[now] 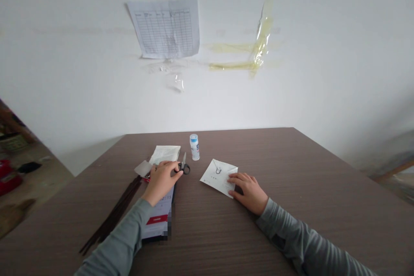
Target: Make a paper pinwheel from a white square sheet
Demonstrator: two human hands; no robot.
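My left hand (162, 181) is closed, with thumb and index finger at the black handles of a small pair of scissors (185, 169). The blades point away from me. Part of one handle is hidden by the fingers. A white folded paper envelope (217, 176), with a small curved drawing or dark piece on its face, lies right of the scissors. My right hand (249, 189) holds its right edge, fingers on top and thumb along the near corner. Between and beyond the hands a small white bottle with a blue top (194, 147) stands upright.
Beneath my left forearm lies a tablet or phone (158, 226) with a lit screen. Dark thin strips (113, 215) lie left of it. White folded papers (165, 154) and a pale card (142, 168) sit behind my left hand. The brown table (310, 189) meets a white wall.
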